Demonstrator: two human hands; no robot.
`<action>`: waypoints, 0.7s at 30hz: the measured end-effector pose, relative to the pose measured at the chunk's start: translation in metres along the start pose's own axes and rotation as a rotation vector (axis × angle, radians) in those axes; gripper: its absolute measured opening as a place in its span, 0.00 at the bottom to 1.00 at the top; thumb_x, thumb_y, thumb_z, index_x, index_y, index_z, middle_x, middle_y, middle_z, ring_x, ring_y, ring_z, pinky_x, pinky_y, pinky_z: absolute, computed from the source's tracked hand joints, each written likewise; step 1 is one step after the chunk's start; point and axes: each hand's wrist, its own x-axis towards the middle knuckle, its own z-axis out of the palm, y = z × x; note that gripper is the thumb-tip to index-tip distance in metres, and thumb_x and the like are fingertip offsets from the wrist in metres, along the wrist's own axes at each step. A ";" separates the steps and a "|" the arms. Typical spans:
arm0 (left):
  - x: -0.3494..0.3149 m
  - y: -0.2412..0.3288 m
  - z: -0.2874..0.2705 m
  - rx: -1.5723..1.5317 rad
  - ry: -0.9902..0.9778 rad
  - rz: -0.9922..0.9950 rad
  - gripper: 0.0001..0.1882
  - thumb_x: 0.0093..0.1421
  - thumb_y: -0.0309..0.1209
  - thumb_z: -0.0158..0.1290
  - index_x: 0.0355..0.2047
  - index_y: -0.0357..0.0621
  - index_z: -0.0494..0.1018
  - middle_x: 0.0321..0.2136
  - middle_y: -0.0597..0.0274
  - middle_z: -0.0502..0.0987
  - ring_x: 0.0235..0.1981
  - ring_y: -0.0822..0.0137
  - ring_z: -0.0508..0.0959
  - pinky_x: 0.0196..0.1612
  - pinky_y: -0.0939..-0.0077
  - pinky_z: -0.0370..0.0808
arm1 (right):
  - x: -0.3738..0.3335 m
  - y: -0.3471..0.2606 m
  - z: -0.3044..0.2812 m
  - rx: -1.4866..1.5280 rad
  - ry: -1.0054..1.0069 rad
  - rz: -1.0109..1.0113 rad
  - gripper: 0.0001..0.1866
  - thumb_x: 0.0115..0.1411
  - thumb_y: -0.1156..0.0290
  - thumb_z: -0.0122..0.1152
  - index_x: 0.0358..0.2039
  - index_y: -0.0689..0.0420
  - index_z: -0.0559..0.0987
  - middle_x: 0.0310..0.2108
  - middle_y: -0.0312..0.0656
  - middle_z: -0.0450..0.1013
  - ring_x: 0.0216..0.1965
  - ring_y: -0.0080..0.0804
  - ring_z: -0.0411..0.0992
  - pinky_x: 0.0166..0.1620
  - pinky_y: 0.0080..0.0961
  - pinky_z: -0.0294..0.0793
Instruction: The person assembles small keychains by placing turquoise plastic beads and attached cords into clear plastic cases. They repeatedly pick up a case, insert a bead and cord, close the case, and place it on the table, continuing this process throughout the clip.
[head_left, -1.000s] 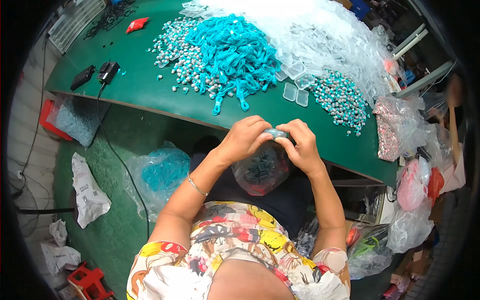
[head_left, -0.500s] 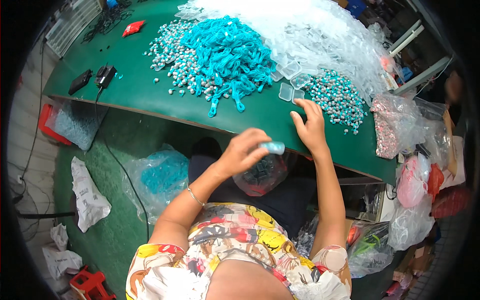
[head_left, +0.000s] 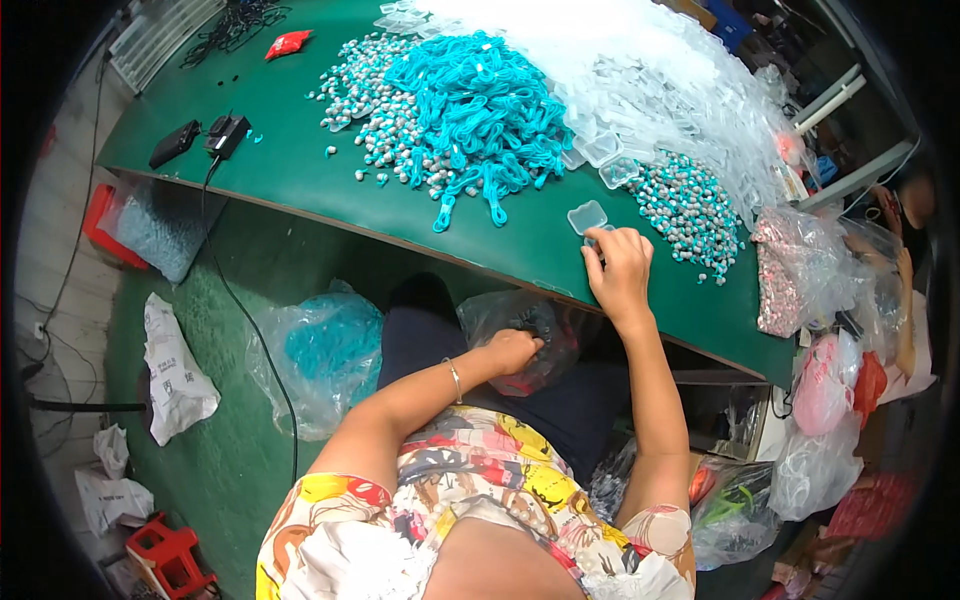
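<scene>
Workshop clutter surrounds the curved green table [head_left: 300, 180], which carries a heap of turquoise cords [head_left: 470, 115], a mound of clear plastic cases [head_left: 640, 80] and a scatter of small teal-and-white pieces [head_left: 690, 205]. I see 1 small clear rectangular plastic case [head_left: 587, 216] lying flat near the table's front edge. My right hand [head_left: 620, 268] rests just below it, fingertips curled and touching it. My left hand [head_left: 512, 350] is clenched inside a clear plastic bag [head_left: 520, 320] on my lap; its contents I cannot tell.

A green table [head_left: 300, 190] stands over green floor [head_left: 230, 450]; a red crate [head_left: 170, 555] sits lower left.
</scene>
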 end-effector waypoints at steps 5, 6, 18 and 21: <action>-0.034 0.048 -0.114 -0.205 0.618 0.324 0.08 0.55 0.29 0.60 0.34 0.43 0.76 0.27 0.57 0.76 0.31 0.52 0.78 0.36 0.59 0.76 | -0.003 -0.009 0.004 0.104 -0.013 0.038 0.11 0.52 0.73 0.67 0.37 0.53 0.79 0.26 0.36 0.74 0.33 0.37 0.72 0.45 0.37 0.63; -0.045 0.054 -0.145 -0.126 0.706 0.293 0.08 0.52 0.27 0.61 0.34 0.44 0.76 0.27 0.58 0.76 0.31 0.55 0.78 0.34 0.61 0.76 | -0.003 -0.011 0.004 0.129 -0.007 0.047 0.11 0.53 0.72 0.67 0.37 0.53 0.79 0.26 0.36 0.74 0.32 0.37 0.72 0.45 0.37 0.63; -0.022 -0.033 -0.229 0.499 1.060 -0.347 0.08 0.49 0.34 0.65 0.30 0.52 0.79 0.29 0.67 0.75 0.35 0.60 0.75 0.37 0.60 0.64 | 0.008 -0.024 0.003 0.390 -0.024 0.127 0.10 0.55 0.74 0.64 0.39 0.55 0.79 0.29 0.40 0.76 0.35 0.40 0.74 0.40 0.36 0.69; -0.016 -0.028 -0.227 0.490 1.057 -0.302 0.06 0.50 0.32 0.64 0.29 0.52 0.79 0.28 0.68 0.77 0.35 0.61 0.75 0.36 0.60 0.65 | 0.014 0.019 0.000 0.271 0.115 0.174 0.07 0.55 0.74 0.62 0.36 0.56 0.81 0.31 0.43 0.77 0.35 0.43 0.75 0.38 0.39 0.72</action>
